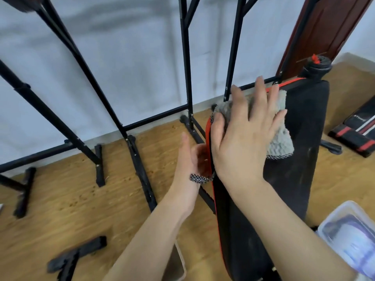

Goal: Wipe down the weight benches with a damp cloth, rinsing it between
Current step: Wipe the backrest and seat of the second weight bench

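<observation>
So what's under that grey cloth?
The black bench pad, red-trimmed, lies under the grey cloth; the right hand presses flat on top. The pad's surface directly beneath the cloth is covered, so its state cannot be seen.

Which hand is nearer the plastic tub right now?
Right. The right hand presses the cloth on the bench, up-left of the tub; the left hand is farther left, beside the bench's red side edge.
</observation>
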